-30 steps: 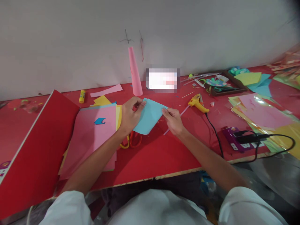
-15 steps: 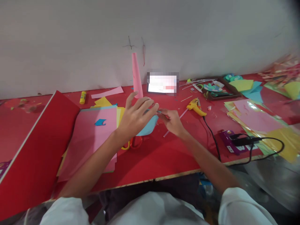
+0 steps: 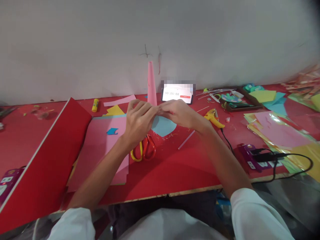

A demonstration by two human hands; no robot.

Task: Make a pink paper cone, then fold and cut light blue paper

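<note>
Both my hands meet above the middle of the red table, fingers bent and pinched on a light blue piece of paper [image 3: 163, 126]. My left hand [image 3: 140, 118] is closed on its left upper edge. My right hand [image 3: 178, 111] closes on the upper edge from the right, its fingertips against those of my left. The paper hangs below the fingers with a curved lower edge; its top is hidden. Scissors [image 3: 149, 150] with red and yellow handles lie below my left hand, blades partly hidden. Behind my hands stands a tall, narrow pink paper cone [image 3: 151, 83].
Left are pink sheets [image 3: 100, 160] with a blue scrap [image 3: 112, 131], a raised red board [image 3: 50, 160] and a glue stick [image 3: 95, 105]. Right are a yellow glue gun [image 3: 213, 117], a purple power strip [image 3: 252, 158] and a tray [image 3: 247, 108]. A screen [image 3: 178, 95] stands behind.
My right hand has turned over the paper's upper edge, palm down, and come against my left fingertips. The blue paper now shows more below the hands. The view has shifted slightly.
</note>
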